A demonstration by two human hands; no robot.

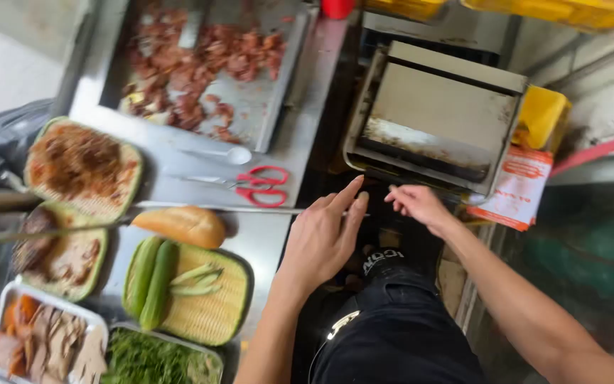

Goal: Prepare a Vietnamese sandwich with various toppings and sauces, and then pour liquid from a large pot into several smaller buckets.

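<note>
On a stainless-steel table [264,235] at a cramped food stall, brushed and dully reflective, stand several woven green baskets. One green basket [211,306] with a pale yellow mesh holds two whole cucumbers [149,281] and a few cut strips. Two more baskets to the left carry browned, crumbly and sliced fillings. A golden, smooth-crusted bread roll [182,225] lies on the bare metal between them, just beside a thin metal rod that crosses the table. Above it lie red-handled scissors [257,186] and a white plastic spoon [225,154]. A shallow metal tray [278,107] at the back is strewn with reddish-brown chunks of meat. Near the bottom edge sit a tray of sliced cold cuts and a container of leafy green herbs [154,359].

To the right of the table, lower down, a boxy metal toaster oven [438,117] stands with its flat, scorched door open. A yellow plastic tub [545,114] and an orange-printed paper packet sit beside it.

The left hand [325,238] hovers at the table's edge, fingers spread loosely and holding nothing. The right hand [417,205] reaches just below the oven door, fingers lightly curled and narrow, empty as far as can be seen. Black trousers show below.
</note>
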